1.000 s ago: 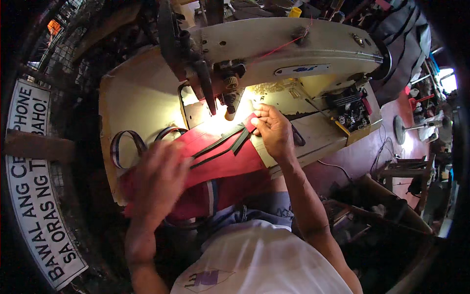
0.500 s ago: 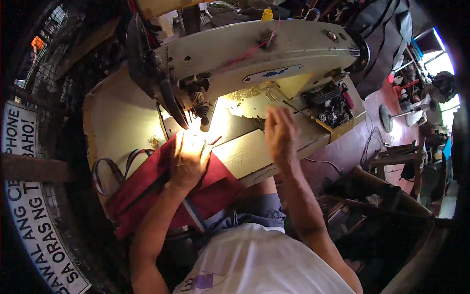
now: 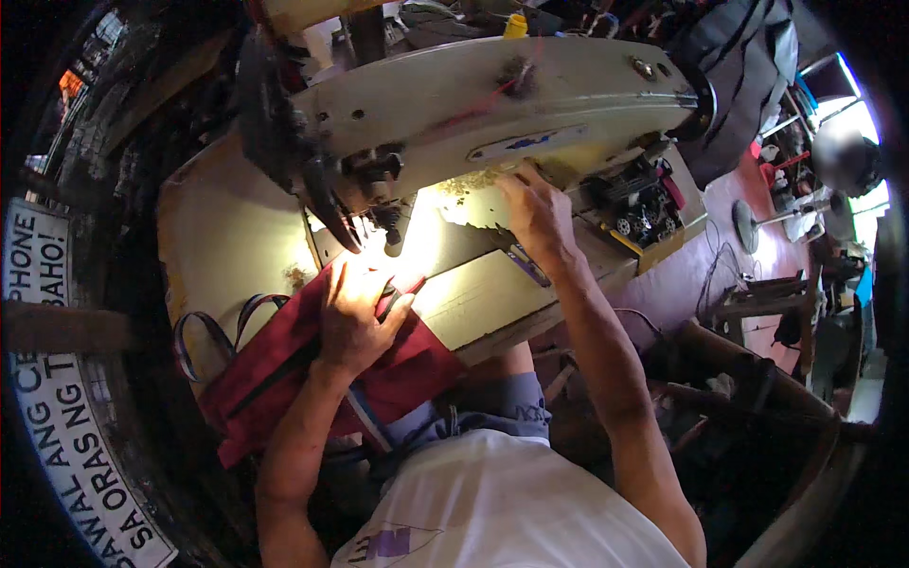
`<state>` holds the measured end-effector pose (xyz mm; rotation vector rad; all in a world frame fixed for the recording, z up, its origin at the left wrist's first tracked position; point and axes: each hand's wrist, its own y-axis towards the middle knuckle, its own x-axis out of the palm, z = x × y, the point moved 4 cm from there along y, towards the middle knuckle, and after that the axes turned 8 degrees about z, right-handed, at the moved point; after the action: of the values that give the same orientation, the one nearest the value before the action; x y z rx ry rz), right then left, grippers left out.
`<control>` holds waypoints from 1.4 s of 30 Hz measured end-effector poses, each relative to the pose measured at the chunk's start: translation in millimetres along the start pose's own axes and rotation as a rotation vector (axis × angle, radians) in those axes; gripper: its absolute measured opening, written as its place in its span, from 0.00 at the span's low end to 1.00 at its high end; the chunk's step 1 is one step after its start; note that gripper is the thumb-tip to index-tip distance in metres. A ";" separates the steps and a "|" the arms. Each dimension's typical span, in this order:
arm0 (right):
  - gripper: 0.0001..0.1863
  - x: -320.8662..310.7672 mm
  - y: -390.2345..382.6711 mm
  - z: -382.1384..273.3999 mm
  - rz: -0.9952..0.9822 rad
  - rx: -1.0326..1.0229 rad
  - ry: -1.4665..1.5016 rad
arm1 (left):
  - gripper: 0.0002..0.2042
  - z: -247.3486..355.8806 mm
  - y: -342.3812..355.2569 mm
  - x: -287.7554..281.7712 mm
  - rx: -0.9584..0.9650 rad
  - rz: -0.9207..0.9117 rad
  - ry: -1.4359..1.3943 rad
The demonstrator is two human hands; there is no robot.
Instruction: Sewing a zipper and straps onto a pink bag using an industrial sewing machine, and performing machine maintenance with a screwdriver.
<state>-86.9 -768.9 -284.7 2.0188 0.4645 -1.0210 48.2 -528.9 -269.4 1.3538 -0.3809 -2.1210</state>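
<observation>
The sewing machine [image 3: 426,104] spans the upper middle, its lamp lighting the needle area brightly. My left hand [image 3: 360,308] is closed on dark red fabric [image 3: 275,379] just in front of the needle, thumb and fingers gripping its edge. A black strip runs along the fabric, which hangs over the table edge toward my lap. Under the machine arm, my right hand [image 3: 537,213] reaches onto the bed with its fingers bent together. Whatever its fingertips hold is too small to make out. Beside that wrist lies a small slim bluish tool [image 3: 528,265], possibly thread snips.
An open box of bobbins and dark small parts [image 3: 644,208] stands on the table's right end. Striped webbing loops [image 3: 213,331] lie left of the fabric. Black sheet material [image 3: 748,85] hangs behind the machine. A stand fan [image 3: 748,222] is farther right.
My right hand has moved away from me, deeper under the machine arm, and the bluish tool now shows beside its wrist. My left hand stays on the fabric, slightly shifted.
</observation>
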 end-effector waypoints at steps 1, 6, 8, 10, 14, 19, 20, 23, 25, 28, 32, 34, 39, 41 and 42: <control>0.11 2.1 -2.8 -4.4 -0.084 0.007 -0.040 | 0.18 1.1 1.7 -0.9 -0.023 0.012 -0.051; 0.11 -17.4 -28.2 -68.7 0.150 0.030 0.352 | 0.15 19.5 13.1 -1.2 -0.011 -0.022 -0.007; 0.07 -19.2 -40.5 -85.5 0.073 0.204 0.572 | 0.15 26.6 17.3 3.5 -0.088 -0.064 -0.107; 0.08 -20.8 -57.2 -91.9 -0.003 0.448 0.753 | 0.15 29.3 17.8 13.8 -0.288 -0.152 -0.249; 0.07 -12.7 -73.7 -95.4 -0.109 0.811 1.094 | 0.16 29.3 22.5 25.9 -0.385 -0.099 -0.456; 0.12 -37.7 -67.4 -79.1 0.006 0.506 0.707 | 0.11 16.4 14.4 33.9 -0.480 -0.086 -0.304; 0.16 -54.0 -69.5 -64.7 0.096 0.435 0.489 | 0.11 13.7 13.4 35.2 -0.507 -0.041 -0.373; 0.18 -97.3 -73.7 0.7 0.318 0.323 0.041 | 0.10 6.0 16.2 37.8 -0.425 0.049 -0.261; 0.17 -108.2 -79.9 36.0 0.277 0.149 -0.252 | 0.07 2.9 16.8 40.2 -0.396 0.085 -0.254; 0.18 -102.7 -92.0 72.2 0.066 0.162 -0.449 | 0.08 0.9 14.1 44.3 -0.388 0.075 -0.239; 0.20 -97.6 -89.0 77.1 0.052 0.074 -0.443 | 0.07 1.7 5.6 48.7 -0.321 0.037 -0.053; 0.20 -98.6 -83.8 71.9 0.051 0.025 -0.458 | 0.06 12.1 3.3 52.6 0.059 0.005 0.453; 0.19 -123.0 -79.5 49.1 0.083 0.060 -0.243 | 0.05 10.5 2.7 53.7 0.083 0.086 0.354; 0.18 -138.9 -79.6 31.6 0.065 0.052 -0.194 | 0.04 11.9 4.9 44.1 0.107 0.181 0.285; 0.18 -145.8 -78.5 22.0 0.019 0.056 -0.143 | 0.04 12.5 6.8 38.6 0.116 0.211 0.263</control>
<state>-234.9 -734.1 -215.4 1.9790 0.3433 -1.1685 27.2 -558.8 -288.3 1.5618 -0.5191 -1.7466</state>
